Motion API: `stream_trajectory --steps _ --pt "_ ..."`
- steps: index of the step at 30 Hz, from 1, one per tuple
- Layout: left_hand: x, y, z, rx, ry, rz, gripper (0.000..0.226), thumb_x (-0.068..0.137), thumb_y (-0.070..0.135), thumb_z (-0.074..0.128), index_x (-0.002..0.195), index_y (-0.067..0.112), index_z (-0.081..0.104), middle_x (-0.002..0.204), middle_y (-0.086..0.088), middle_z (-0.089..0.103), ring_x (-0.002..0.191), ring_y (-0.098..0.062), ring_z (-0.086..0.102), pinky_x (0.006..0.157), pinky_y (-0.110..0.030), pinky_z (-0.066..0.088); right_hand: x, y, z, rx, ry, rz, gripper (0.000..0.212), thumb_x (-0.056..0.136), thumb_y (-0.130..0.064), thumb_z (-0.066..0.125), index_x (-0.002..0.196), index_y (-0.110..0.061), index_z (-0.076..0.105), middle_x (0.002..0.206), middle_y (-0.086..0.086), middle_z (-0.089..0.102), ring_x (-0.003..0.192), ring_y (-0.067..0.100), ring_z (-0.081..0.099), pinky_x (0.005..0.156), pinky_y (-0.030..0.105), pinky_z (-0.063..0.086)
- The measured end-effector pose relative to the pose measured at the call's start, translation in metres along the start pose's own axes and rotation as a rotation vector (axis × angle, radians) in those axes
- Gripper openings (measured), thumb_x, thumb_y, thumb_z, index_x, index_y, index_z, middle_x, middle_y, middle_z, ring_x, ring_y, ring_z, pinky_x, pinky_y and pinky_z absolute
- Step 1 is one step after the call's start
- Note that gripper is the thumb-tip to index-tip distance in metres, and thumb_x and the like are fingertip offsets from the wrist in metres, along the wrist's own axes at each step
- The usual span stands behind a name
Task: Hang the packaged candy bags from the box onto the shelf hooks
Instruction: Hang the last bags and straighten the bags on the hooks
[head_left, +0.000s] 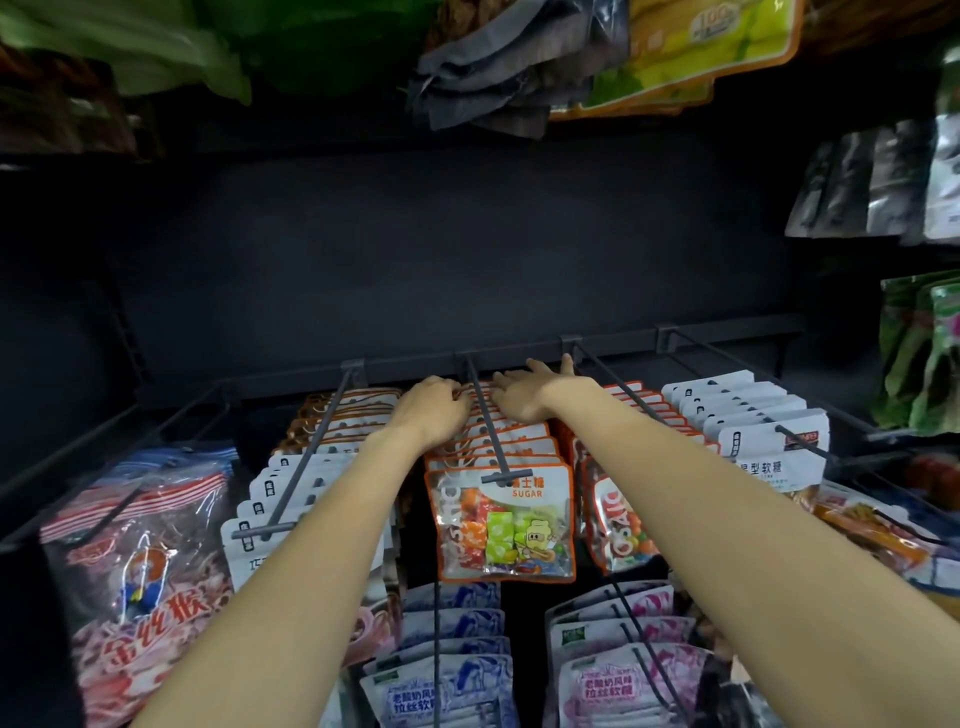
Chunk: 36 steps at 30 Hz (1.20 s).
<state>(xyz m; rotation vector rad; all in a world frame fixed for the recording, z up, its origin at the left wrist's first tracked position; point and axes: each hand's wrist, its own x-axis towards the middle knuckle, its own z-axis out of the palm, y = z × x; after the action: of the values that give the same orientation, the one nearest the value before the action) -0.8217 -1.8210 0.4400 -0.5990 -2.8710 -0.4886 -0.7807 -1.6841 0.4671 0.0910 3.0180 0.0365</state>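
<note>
— So, from the head camera, how many hands are up at the rack?

— Two. The left hand (434, 408) has its fingers curled down onto the tops of the orange-bordered candy bags (506, 519) at the back of the middle hook (488, 426); whether it actually pinches one I cannot tell. The right hand (530, 397) lies just right of that hook with fingers straight and spread, resting on the same row.

— How many hooks along the rail (519, 353)?

— Four dark prongs show clearly in this row, each carrying bags. The middle one holds at least six orange-bordered bags, packed front to back.

— Any print you can read?

— "SUGAR" on the front bag, with coloured sweets and a cartoon figure. The white bags (758, 421) toward the rail's right end carry Chinese characters, as do the blue pouches (441, 691) and pink pouches (618, 686) on the lower hooks.
</note>
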Motion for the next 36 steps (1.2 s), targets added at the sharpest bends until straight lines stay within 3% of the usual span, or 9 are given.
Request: stream_trajectory --steps 4,9,15,21,24,28,31,33,36 --pt "0.001 -0.001 0.0 -0.012 0.03 0.003 0.045 0.099 0.032 0.036 0.137 0.011 0.048 0.145 -0.009 0.041 0.132 -0.025 0.039 0.108 -0.033 0.032 -0.001 0.0 0.0 -0.017 0.028 -0.013 0.055 0.103 -0.043 0.018 0.154 -0.021 0.01 0.16 0.004 0.012 0.147 0.031 0.001 0.113 0.063 -0.008" --pt "0.003 0.002 -0.001 0.07 -0.047 0.034 0.047 0.102 0.032 0.024 0.146 0.018 0.035 0.158 -0.003 0.02 0.146 -0.022 0.011 0.119 -0.041 0.009 0.001 0.0 0.0 -0.03 0.019 -0.033 0.055 0.103 -0.041 0.018 0.154 -0.021 0.007 0.161 0.001 0.006 0.148 0.028 -0.004 0.114 0.063 -0.007" --pt "-0.004 0.0 0.002 -0.087 -0.051 -0.019 0.047 0.101 0.029 0.023 0.144 0.017 0.04 0.15 -0.008 0.038 0.135 -0.027 0.037 0.112 -0.042 0.028 -0.006 -0.001 -0.007 0.018 0.083 -0.09 0.053 0.103 -0.029 0.024 0.153 -0.015 0.01 0.161 0.002 0.007 0.148 0.024 -0.002 0.119 0.049 0.003" --pt "-0.063 0.013 -0.01 -0.408 0.279 0.045 0.038 0.099 0.018 0.038 0.135 0.017 0.05 0.14 -0.006 0.049 0.129 -0.021 0.043 0.103 -0.028 0.032 -0.091 0.014 -0.007 0.248 0.53 -0.119 0.049 0.09 -0.008 0.044 0.138 -0.02 0.049 0.141 0.009 0.049 0.129 0.031 0.045 0.103 0.039 0.041" --pt "-0.108 0.013 -0.012 -0.408 0.378 0.063 0.035 0.099 0.013 0.041 0.13 0.018 0.054 0.135 0.0 0.052 0.123 -0.016 0.048 0.093 -0.021 0.033 -0.137 0.022 0.022 0.386 0.721 -0.114 0.038 0.093 -0.012 0.048 0.128 -0.022 0.06 0.125 0.003 0.063 0.113 0.026 0.057 0.092 0.037 0.046" --pt "-0.147 0.01 -0.009 -0.313 0.313 0.146 0.039 0.099 0.012 0.04 0.136 0.018 0.05 0.143 0.003 0.046 0.134 -0.013 0.038 0.109 -0.023 0.026 -0.149 0.014 0.054 0.028 0.915 -0.194 0.031 0.08 -0.011 0.07 0.11 -0.013 0.071 0.107 0.004 0.071 0.101 0.028 0.062 0.081 0.034 0.051" --pt "-0.156 0.012 -0.005 -0.075 0.209 0.21 0.047 0.1 0.02 0.039 0.146 0.015 0.033 0.153 0.002 0.03 0.144 -0.012 0.02 0.119 -0.034 0.009 -0.146 -0.001 0.053 -0.248 0.832 -0.204 0.035 0.082 -0.02 0.067 0.115 -0.008 0.069 0.114 0.008 0.07 0.126 0.029 0.051 0.106 0.046 0.036" --pt "-0.16 0.015 -0.004 -0.005 0.195 0.214 0.051 0.1 0.023 0.039 0.149 0.014 0.027 0.155 0.001 0.025 0.145 -0.012 0.016 0.118 -0.034 0.005 -0.144 -0.009 0.052 -0.303 0.639 -0.185 0.052 0.096 -0.026 0.044 0.142 -0.003 0.041 0.141 0.013 0.05 0.144 0.027 0.023 0.117 0.05 0.01" --pt "-0.164 0.017 -0.002 -0.001 0.2 0.22 0.053 0.099 0.025 0.04 0.149 0.013 0.026 0.156 0.0 0.025 0.145 -0.012 0.017 0.119 -0.034 0.008 -0.144 -0.015 0.057 -0.341 0.512 -0.141 0.056 0.101 -0.028 0.028 0.149 -0.001 0.018 0.155 0.015 0.027 0.147 0.026 0.013 0.119 0.046 0.002"
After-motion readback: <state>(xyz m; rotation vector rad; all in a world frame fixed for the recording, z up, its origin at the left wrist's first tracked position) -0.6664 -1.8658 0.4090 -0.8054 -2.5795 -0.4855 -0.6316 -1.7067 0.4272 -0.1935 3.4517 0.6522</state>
